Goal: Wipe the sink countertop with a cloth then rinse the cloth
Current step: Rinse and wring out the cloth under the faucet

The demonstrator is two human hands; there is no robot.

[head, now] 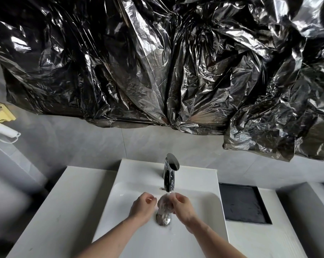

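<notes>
- Head view: the cloth (164,203), small, pale and blurred, sits bunched between the two hands under the stream from the faucet (170,174), directly above the drain (163,219) of the sink (124,185).
- The right hand (182,206) has its fingers curled against the cloth and appears to pinch it. The left hand (143,208) is curled just beside the cloth; whether it actually grips the fabric cannot be told through the blur.
- Handling, as a judgement: the wet cloth should be soft, limp and light, heavier while soaked, and slippery enough to slide toward the drain if let go. It is not fragile, so it can be squeezed hard. The best hold is round the gathered bundle, one hand at each end for wringing.
- Count: one cloth, one faucet, one drain, one sink, two hands.
- Around them: the white worktop (64,202) flanks the basin, with one dark rectangular tray (244,203) recessed to the right. Crumpled black plastic sheeting (157,62) covers the wall above, and one yellow holder (3,113) hangs at far left.
</notes>
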